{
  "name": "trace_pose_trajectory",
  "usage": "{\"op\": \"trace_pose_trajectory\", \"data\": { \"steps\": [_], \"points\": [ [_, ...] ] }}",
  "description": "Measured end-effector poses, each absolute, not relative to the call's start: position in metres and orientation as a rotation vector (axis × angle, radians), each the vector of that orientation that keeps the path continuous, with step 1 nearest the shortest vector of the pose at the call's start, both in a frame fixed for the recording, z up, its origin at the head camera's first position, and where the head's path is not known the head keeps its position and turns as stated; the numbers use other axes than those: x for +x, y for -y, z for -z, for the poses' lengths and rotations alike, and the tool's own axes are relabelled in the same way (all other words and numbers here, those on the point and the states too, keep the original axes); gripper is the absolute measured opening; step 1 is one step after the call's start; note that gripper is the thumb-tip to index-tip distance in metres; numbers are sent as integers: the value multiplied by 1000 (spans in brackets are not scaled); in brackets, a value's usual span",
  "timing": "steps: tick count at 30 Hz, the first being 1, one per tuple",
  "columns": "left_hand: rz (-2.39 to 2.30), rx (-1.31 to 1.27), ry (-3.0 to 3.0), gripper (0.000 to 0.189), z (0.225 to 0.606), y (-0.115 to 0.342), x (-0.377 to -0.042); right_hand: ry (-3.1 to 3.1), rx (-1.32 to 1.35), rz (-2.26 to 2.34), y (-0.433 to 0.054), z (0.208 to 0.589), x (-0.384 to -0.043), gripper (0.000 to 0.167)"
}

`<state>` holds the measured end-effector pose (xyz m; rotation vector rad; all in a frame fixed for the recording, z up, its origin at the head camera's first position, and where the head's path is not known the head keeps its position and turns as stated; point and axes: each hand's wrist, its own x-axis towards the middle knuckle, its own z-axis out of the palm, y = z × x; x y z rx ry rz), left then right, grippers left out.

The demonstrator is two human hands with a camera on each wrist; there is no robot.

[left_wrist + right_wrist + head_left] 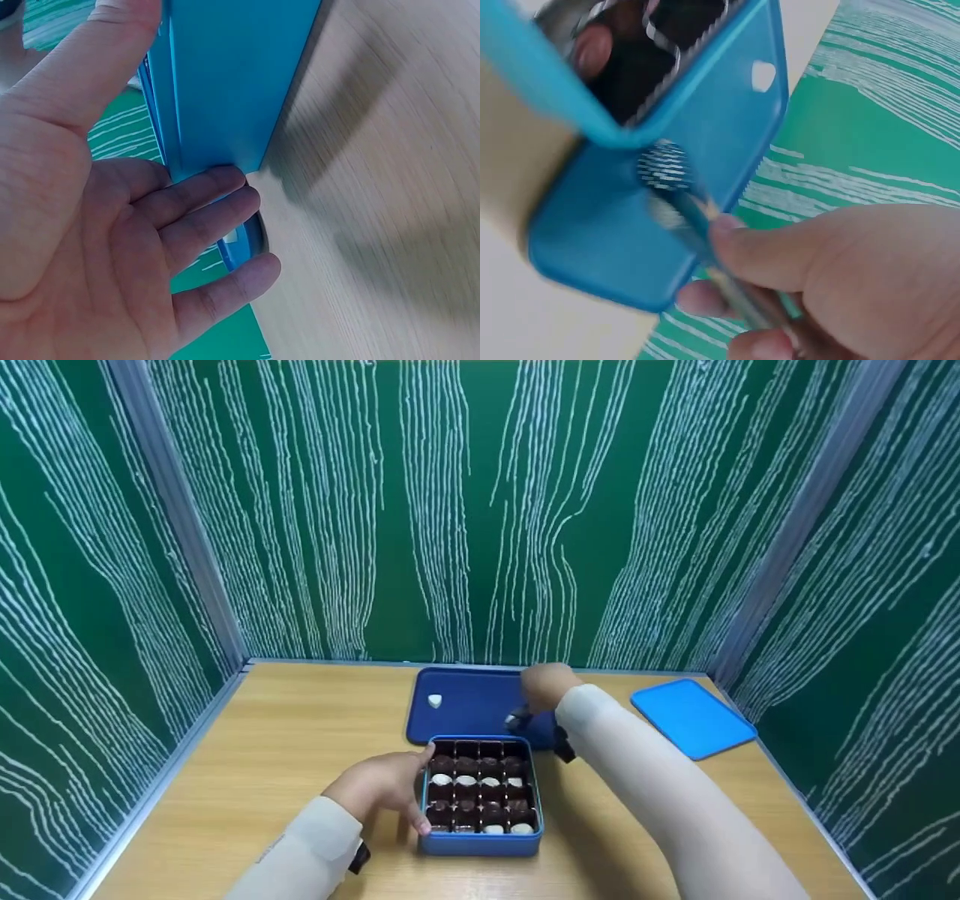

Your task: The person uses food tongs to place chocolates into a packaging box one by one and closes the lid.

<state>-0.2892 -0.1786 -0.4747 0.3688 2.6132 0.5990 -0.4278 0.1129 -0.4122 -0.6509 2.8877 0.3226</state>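
Observation:
My left hand (386,780) rests against the left side of a blue box (480,845), the thumb near its front corner and fingertips near its back corner. In the left wrist view those fingers (187,232) are extended at the box's end. Inside, a dark divided insert holds brown and white chocolates (466,781); several compartments at the back hold none. My right hand (551,686) grips metal tongs (697,232) low over the dark blue tray (480,682). Something whitish shows by the tong tips, too blurred to tell whether it is held. One white chocolate (434,701) lies on the tray's left part.
A lighter blue flat lid or tray (694,718) lies at the back right of the wooden table (315,697). Green panels (435,510) with white wavy lines enclose the table at the back and both sides. The box stands directly before the dark blue tray.

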Motion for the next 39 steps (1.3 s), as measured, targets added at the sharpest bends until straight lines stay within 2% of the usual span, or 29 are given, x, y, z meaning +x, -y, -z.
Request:
{"op": "trace_pose_trajectory", "data": {
  "steps": [5, 11, 19, 29, 34, 39],
  "points": [
    [-598, 387, -2610, 152, 474, 178, -289, -2805, -635, -534, -125, 403, -425, 21],
    [-611, 383, -2602, 153, 473, 175, -289, -2763, -621, -560, -128, 398, -421, 19],
    [-603, 376, -2604, 153, 472, 172, -287, -2774, -530, -443, -132, 396, -415, 37],
    [-586, 364, -2606, 153, 472, 172, -288, -2789, -607, -498, -139, 384, -410, 34],
    [-587, 367, -2609, 154, 473, 175, -287, -2751, -617, -532, -123, 364, -392, 28],
    [-607, 368, -2605, 153, 476, 177, -286, -2744, -754, -512, -100, 346, -354, 49]
  ]
}}
